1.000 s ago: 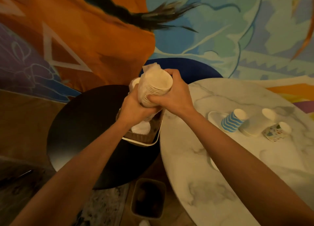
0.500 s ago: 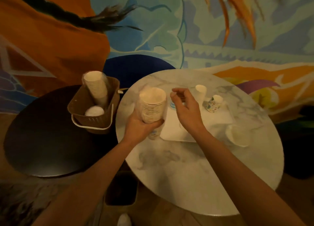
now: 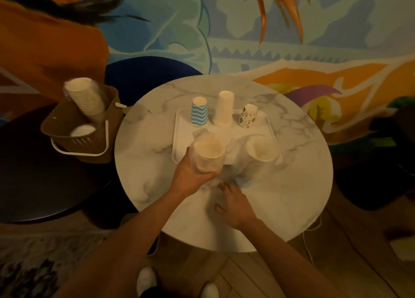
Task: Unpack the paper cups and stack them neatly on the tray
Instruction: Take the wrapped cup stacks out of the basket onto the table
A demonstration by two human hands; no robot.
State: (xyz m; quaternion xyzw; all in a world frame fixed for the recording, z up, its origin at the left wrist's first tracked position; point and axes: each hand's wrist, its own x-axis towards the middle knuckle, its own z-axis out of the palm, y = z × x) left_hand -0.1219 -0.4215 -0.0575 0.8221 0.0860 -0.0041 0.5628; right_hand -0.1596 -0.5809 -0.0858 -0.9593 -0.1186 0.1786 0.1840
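Left hand [image 3: 190, 176] grips wrapped cup stack [image 3: 207, 154], upright at near edge of tray [image 3: 183, 136]. Right hand [image 3: 233, 204] is low over the marble desk [image 3: 292, 196], fingers loose and holding nothing; contact with the wrap is too blurred to tell. Second wrapped stack [image 3: 261, 152] at tray's near right. Far tray row, upside down: blue striped cup [image 3: 199, 114], white cups [image 3: 223, 109], patterned cup [image 3: 248, 116]. Brown basket [image 3: 76, 138] at left holds more wrapped cups [image 3: 84, 98].
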